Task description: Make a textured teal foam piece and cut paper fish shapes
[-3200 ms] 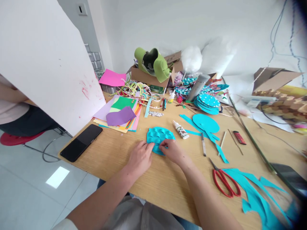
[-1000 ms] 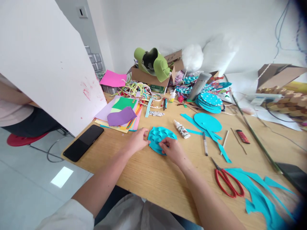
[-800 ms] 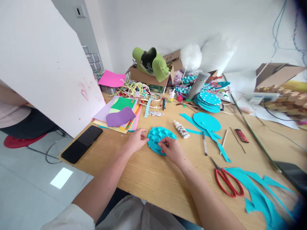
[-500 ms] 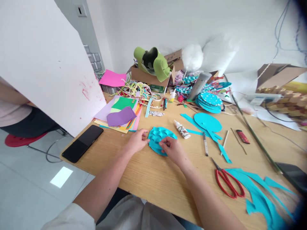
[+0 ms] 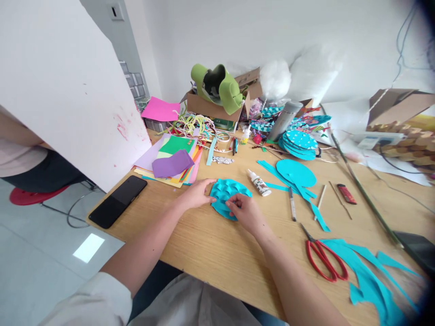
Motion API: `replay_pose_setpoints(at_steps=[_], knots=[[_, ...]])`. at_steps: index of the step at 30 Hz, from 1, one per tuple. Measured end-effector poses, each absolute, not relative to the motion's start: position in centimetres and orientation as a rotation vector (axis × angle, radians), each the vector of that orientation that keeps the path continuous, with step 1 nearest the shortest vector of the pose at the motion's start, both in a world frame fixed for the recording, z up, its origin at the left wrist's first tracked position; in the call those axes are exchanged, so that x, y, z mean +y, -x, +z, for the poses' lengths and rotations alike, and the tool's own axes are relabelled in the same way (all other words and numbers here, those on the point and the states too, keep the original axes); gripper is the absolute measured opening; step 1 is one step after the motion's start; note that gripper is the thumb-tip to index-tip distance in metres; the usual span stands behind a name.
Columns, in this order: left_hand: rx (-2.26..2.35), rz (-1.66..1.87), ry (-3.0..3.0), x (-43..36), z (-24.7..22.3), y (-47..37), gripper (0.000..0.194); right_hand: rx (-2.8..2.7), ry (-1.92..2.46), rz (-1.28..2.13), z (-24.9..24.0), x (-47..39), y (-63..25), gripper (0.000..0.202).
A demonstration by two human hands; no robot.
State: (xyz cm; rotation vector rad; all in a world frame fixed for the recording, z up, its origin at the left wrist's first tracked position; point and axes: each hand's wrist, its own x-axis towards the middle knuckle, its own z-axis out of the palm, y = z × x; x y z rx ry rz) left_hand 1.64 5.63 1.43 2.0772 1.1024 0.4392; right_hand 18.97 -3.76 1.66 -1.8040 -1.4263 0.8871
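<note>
A blue paper disc (image 5: 220, 189) covered with raised, scale-like pieces lies on the wooden table in front of me. My left hand (image 5: 199, 194) is at the disc's left edge, thumb and fingers apart. My right hand (image 5: 242, 210) rests over the disc's lower right part, thumb and forefinger pinched together; whatever is between the fingertips is too small to make out. Just right of the disc lies a white glue bottle (image 5: 258, 183) on its side. Beyond it are a flat blue oval (image 5: 295, 173) and blue paper strips (image 5: 272, 171).
Red-handled scissors (image 5: 326, 260) and blue scraps (image 5: 367, 271) lie at the right, near a pen (image 5: 292, 203) and a long green stem (image 5: 365, 192). A black phone (image 5: 118, 201) and coloured paper (image 5: 173, 163) are on the left. A person sits behind the white board (image 5: 78, 90).
My left hand has spread its thumb and fingers wider at the disc's edge. My right hand stays pinched over the disc. The view has shifted slightly.
</note>
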Motion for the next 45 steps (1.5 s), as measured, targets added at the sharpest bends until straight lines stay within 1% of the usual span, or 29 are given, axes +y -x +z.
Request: replay_pose_setpoints(at_steps=[4,9,30,45], knots=[[1.086,0.503,-2.062,5.6,1.22,-1.62,0.074,-1.408,1.801,0.909,1.54,-3.75,-19.03,0.012],[1.019,0.606,-2.066,5.41,0.91,-1.6,0.073,-1.421,1.791,0.902,1.22,-3.68,-19.18,0.01],[0.988,0.543,-2.041,5.56,0.55,-1.5,0.08,-1.414,1.795,0.91,1.21,-3.62,-19.23,0.011],[0.998,0.593,-2.075,4.99,0.48,-1.86,0.08,-1.441,1.841,0.866,1.68,-3.59,-18.86,0.011]])
